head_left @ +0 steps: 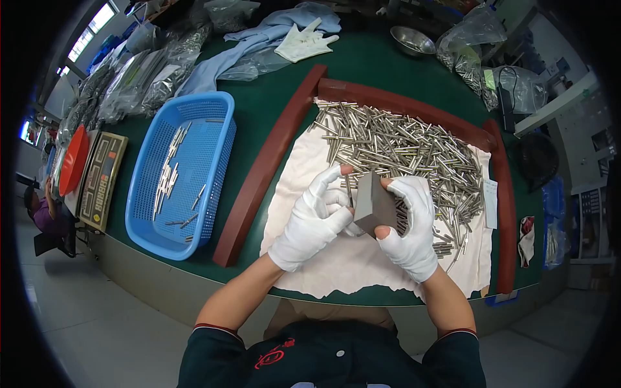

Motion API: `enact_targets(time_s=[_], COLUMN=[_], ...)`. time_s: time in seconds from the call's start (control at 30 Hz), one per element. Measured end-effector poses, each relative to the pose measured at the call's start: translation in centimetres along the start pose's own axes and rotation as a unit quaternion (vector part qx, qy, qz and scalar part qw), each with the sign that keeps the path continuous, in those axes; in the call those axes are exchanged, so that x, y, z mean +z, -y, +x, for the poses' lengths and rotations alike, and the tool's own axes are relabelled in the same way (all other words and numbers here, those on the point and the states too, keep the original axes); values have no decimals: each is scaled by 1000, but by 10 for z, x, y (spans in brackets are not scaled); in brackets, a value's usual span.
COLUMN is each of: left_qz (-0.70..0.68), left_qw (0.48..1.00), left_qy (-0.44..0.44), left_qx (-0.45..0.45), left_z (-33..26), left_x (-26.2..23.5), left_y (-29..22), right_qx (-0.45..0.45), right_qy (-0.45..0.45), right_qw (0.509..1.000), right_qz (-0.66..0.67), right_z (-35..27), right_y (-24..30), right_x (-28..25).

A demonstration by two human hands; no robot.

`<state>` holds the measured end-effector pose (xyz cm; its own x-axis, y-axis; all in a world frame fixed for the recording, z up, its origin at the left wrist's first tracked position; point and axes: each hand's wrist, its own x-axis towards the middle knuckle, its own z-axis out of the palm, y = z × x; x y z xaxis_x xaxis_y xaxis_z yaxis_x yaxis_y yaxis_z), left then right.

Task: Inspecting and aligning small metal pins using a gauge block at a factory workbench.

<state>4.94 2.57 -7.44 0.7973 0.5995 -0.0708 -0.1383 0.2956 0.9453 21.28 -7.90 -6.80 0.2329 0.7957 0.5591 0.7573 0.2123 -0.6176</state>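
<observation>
Grey block (376,205): it is in our right hand (413,226), just above a pale cloth (294,176) and on the near side of a pile of metal rods (401,142).
Right hand: in a white glove with bare fingertips, we have it closed on the block, thumb on the near edge, fingers wrapped toward the far side.
Left hand (315,218): gloved the same way, index finger and thumb a little apart, close by the block's left face.
Slim rod (349,189): we see it between that finger and thumb, but cannot tell how firmly, if at all, they pinch it.
Dark red bars (272,165): they frame the cloth and the heaped rods on the left, far and right sides.
Blue basket (222,155): on the green tabletop (266,107), left of the bars, with scattered rods inside.
Far side: we find a spare white glove (306,43) on light blue fabric (255,35), and to the right a metal bowl (412,40) near plastic bags (475,42).
Far left: a red basin (74,160), and beyond it a seated person (48,218) in purple.
</observation>
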Motion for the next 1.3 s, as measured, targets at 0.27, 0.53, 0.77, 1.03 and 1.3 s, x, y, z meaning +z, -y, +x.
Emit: enact_targets(time_s=[0.27,0.53,0.77,1.03,1.3], left_qz=[59,58,44,63,85], left_qw=[997,996,996,993,987], left_qy=[-1,8,2,-11,-12], left_qx=[46,74,73,103,135], left_z=[-4,-5,-6,-5,-6], left_x=[3,3,8,4,3], left_y=[7,10,4,13,17], right_qx=[0,-19,-47,-50,-70], right_qy=[-5,-8,-18,-27,-5], right_qw=[999,998,994,995,993], right_qz=[-53,-67,-94,-88,-92], right_z=[-1,1,2,3,2], right_y=[6,10,9,13,16], right_x=[3,2,1,-1,-2])
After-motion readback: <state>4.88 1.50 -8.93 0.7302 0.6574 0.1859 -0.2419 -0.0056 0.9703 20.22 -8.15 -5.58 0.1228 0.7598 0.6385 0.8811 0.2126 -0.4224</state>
